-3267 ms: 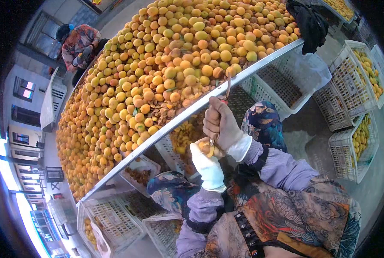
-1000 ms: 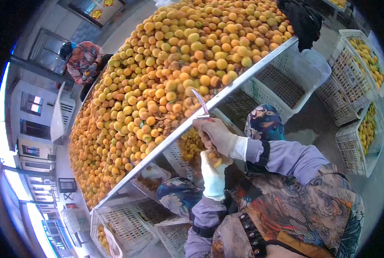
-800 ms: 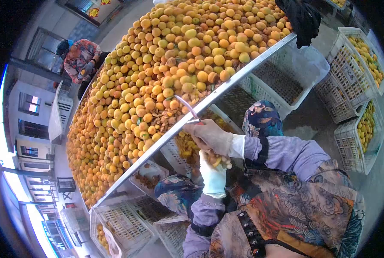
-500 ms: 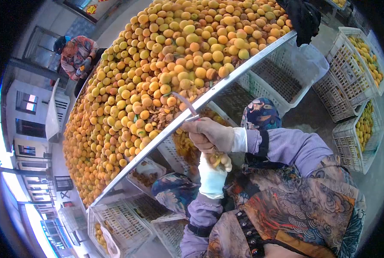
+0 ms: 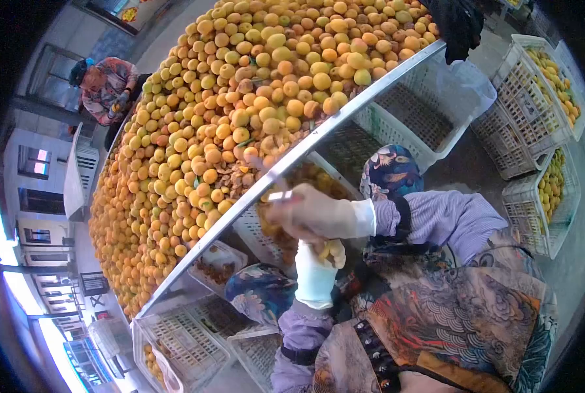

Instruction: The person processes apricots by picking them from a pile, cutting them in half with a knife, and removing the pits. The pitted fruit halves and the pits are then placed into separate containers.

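Observation:
My right hand (image 5: 312,213), in a brown glove with a white cuff, is closed around a small knife (image 5: 281,196); motion blurs its blade near the metal edge of the sloping table (image 5: 332,126). My left hand (image 5: 328,254), in a pale glove, lies just below it with fingers curled. What it holds is mostly hidden by my right hand. Beyond the metal edge lies a large heap of orange-yellow fruit (image 5: 194,144), with some torn, brownish pieces (image 5: 237,178) close to my hands.
Under the edge stand white crates, one with a plastic liner (image 5: 472,98), and a tray of fruit scraps (image 5: 217,265). Stacked crates of fruit (image 5: 525,108) are at the right. A crate (image 5: 181,340) stands lower left. Another person (image 5: 108,88) sits beyond the heap.
My right hand has moved slightly left and down with the knife and is now blurred. My left hand has shifted slightly left. The whole view has shifted a little.

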Motion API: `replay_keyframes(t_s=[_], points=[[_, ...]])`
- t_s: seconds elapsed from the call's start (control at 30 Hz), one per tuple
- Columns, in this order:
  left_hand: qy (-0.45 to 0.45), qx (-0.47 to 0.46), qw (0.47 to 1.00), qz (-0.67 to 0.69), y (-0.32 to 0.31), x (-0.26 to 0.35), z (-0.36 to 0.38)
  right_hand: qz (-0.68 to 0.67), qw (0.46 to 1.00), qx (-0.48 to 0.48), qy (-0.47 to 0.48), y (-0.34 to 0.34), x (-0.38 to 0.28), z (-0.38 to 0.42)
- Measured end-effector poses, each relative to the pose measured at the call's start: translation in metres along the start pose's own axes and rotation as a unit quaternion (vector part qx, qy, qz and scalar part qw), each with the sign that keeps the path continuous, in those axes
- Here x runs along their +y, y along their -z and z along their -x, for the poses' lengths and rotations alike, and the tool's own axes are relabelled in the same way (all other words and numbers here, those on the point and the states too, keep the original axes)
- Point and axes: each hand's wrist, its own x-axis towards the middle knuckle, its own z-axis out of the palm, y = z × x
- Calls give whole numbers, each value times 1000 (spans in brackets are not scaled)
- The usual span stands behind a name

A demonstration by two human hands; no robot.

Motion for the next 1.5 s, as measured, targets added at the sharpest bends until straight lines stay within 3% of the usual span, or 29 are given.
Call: replay_keyframes(t_s=[0.03, 0.07, 0.17, 0.23, 0.3, 0.33, 0.4, 0.43, 0.5, 0.53, 0.57, 0.6, 0.63, 0.7, 0.73, 0.77, 0.83, 0.97, 1.03, 1.07, 1.13, 1.17, 1.27, 1.3, 1.33, 1.37, 1.43, 1.47, 1.5], points=[[-17, 41, 998, 51, -4, 5, -4, -58, 998, 14, 11, 9, 6, -8], [-117, 82, 987, -70, -20, 12, 1, -94, 994, 44, 25, 13, 14, -16], [-141, 115, 981, -72, -19, 2, -6, -88, 993, 69, 41, 14, 19, -15], [-112, 102, 988, -30, -16, -4, -6, -47, 996, 67, 41, 14, 18, -6], [8, 74, 989, 132, -11, -7, -5, 42, 999, -7, 27, 12, 14, 0], [8, 74, 988, 132, -9, -10, -2, 39, 999, 6, 12, 10, 14, -2], [-140, 23, 974, -179, -7, -14, 2, 54, 998, -7, -8, 4, 8, 3], [-140, 22, 973, -179, -11, -10, 5, 65, 997, -17, -29, 0, 6, 7], [-202, -21, 915, -350, -19, -3, 15, 71, 996, -47, -12, -2, 17, 8], [-122, -59, 947, -292, 19, -34, 2, 116, 989, -93, -7, -5, 12, 13], [-120, -64, 947, -291, 31, -45, 0, 161, 978, -136, -4, -5, 10, 18], [-9, -61, 996, -68, 39, -51, -2, 187, 971, -145, 20, -5, 21, 16], [104, -52, 981, 158, 34, -47, -2, 187, 972, -141, 20, -2, 23, 15], [107, -15, 971, 215, 22, -39, 0, 263, 954, -106, 101, 0, 26, 12], [10, 1, 996, 89, 0, -20, 10, 107, 993, -32, 31, 1, 21, 10], [-92, 17, 995, -40, -12, -8, 11, -50, 997, 40, -39, 3, 13, 6], [-120, 38, 991, -51, -13, -2, 4, -127, 990, 7, 65, 10, 15, -1], [-133, 67, 975, -162, -3, -16, -3, -73, 995, 65, 10, 10, 23, -3], [-61, 54, 996, 21, 6, -24, -6, 54, 997, 60, 10, 3, 24, -2], [-62, 55, 996, 22, 18, -33, -7, 45, 998, 46, 19, 0, 18, 6], [-144, -23, 939, -313, 39, -50, -6, 116, 991, -8, 67, 0, 31, 9], [-146, -19, 938, -312, 31, -43, -3, 185, 974, -59, 117, -1, 32, 10], [-145, -39, 943, -297, 32, -49, 2, 221, 958, -118, 136, -3, 38, 14], [-64, 14, 998, -18, 62, -77, -5, 242, 949, -144, 143, -4, 42, 16], [22, 66, 963, 262, 68, -83, -5, 298, 929, -171, 141, -5, 41, 19], [25, 67, 963, 261, 71, -91, -4, 296, 930, -169, 140, -2, 44, 17], [-37, 61, 995, -72, 41, -72, 4, 254, 953, -94, 137, 4, 49, 7], [-40, 63, 995, -71, 32, -55, 1, 160, 984, -10, 81, 5, 51, -2], [12, 15, 995, 97, 21, -29, -4, 17, 994, 105, 1, 2, 43, -9]])
